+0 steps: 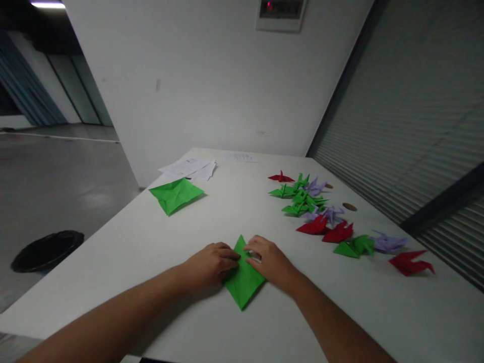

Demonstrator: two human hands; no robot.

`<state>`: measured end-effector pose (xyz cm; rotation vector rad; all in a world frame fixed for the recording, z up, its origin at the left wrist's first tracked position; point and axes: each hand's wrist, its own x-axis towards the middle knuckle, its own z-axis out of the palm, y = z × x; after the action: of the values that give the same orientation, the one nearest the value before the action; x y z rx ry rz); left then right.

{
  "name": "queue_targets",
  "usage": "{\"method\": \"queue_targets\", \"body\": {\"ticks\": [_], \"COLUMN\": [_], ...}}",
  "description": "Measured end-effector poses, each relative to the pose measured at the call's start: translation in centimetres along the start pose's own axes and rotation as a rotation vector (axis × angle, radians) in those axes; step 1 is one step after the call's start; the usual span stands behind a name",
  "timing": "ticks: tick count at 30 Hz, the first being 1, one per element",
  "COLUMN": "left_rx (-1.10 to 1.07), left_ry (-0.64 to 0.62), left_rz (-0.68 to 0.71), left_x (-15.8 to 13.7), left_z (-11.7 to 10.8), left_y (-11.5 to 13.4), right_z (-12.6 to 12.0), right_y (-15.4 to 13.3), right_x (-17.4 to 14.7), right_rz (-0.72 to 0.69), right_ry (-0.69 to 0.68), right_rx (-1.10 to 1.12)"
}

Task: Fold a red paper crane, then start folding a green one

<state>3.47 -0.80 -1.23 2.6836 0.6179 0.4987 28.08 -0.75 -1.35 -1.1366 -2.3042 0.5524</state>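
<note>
A green folded paper (244, 283) in a diamond shape lies on the white table (181, 312) in front of me, one corner pointing away and one toward me. My left hand (214, 264) rests on its left side, fingers curled together and pressing on the paper. From the right, my right hand (270, 262) has its thumb and index finger at the upper right edge of the paper, bent in a pinch. The fingertips cover parts of the paper's upper edges.
Green paper sheet (176, 195) and printed papers (192, 168) lie at the left back. Several folded cranes, including a red crane (410, 263) and a green crane (355, 246), line the right side. A black-lined bin (47, 251) stands on the floor beyond the left edge.
</note>
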Motion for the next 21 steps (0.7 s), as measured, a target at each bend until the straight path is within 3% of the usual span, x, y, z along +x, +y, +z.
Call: {"method": "queue_targets", "body": {"ticks": [3, 5, 11, 21], "left_rx": [-0.047, -0.069, -0.097, -0.16], "left_ry": [0.005, 0.006, -0.019, 0.014], "left_rz": [-0.032, -0.099, -0.224, -0.244], "left_x": [-0.3, -0.5, -1.0, -0.9], "left_z": [-0.2, -0.3, -0.7, -0.9], "left_y": [0.0, 0.0, 0.5, 0.7], "right_z": [-1.7, -2.5, -3.1, -3.7], "right_y": [-0.9, -1.4, -1.4, -2.1], "right_x": [-0.7, -1.1, -1.9, -2.5], "right_rz": [-0.165, -0.186, -0.109, -0.032], "right_ry": [-0.134, -0.183, -0.298, -0.271], "right_rx": [0.043, 0.071, 0.096, 0.077]}}
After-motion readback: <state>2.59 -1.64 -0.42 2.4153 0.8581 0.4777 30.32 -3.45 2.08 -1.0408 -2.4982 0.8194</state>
